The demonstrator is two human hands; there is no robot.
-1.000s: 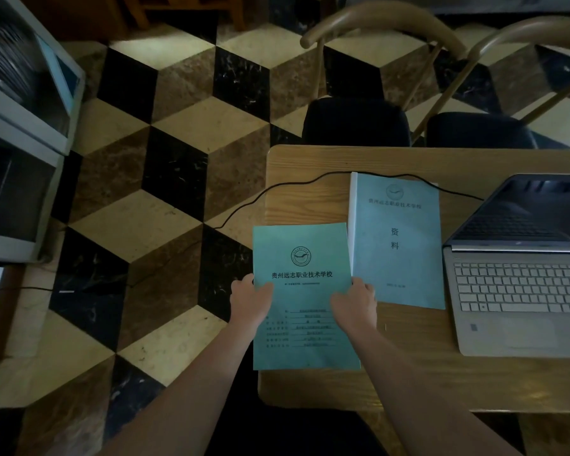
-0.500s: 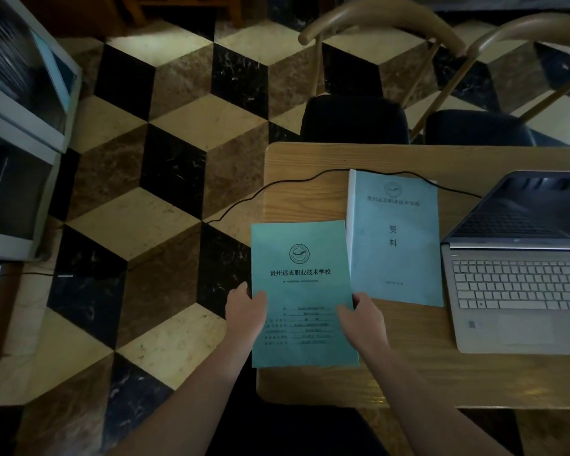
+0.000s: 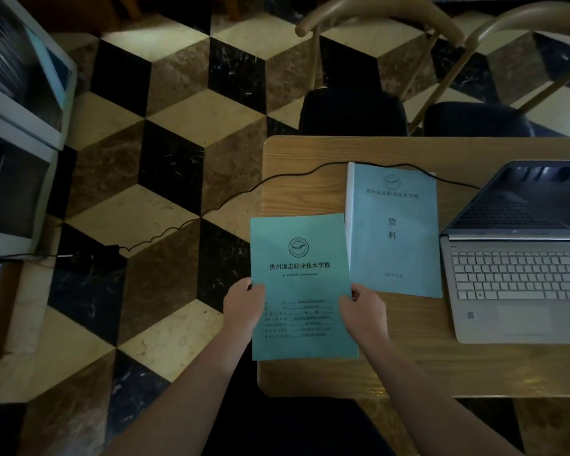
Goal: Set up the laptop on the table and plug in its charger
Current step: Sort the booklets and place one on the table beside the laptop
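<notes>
- Laptop (image 3: 520,284) sits open on the wooden table (image 3: 408,373), well off to the right of the right hand's fingers, its screen dark and its silver keyboard facing the person.
- Left hand (image 3: 244,307) grips the left edge of a teal booklet (image 3: 301,284), thumb on the cover and the other fingers hidden beneath it.
- Right hand (image 3: 364,312) pinches the same booklet's right edge, its fingers curled round the margin.
- The booklet hangs partly over the table's left edge, so the left fingers are out past the tabletop while the right ones are over it.
- Just beyond the right fingers lies a second, thicker blue booklet (image 3: 394,228), flat on the table, between the held one and the laptop.
- Farther out from both sets of fingers, a black charger cable (image 3: 310,171) runs across the table toward the laptop's back corner and trails left down to the floor, where a dark power brick (image 3: 111,250) rests; I cannot tell whether the plug is seated in the laptop.
- To my eye the step in hand is tidying papers around the machine, with the laptop already placed.
- Next, I'd judge, the booklet wants laying down square beside its neighbour and both hands letting go, then a check of the cable's ends.
</notes>
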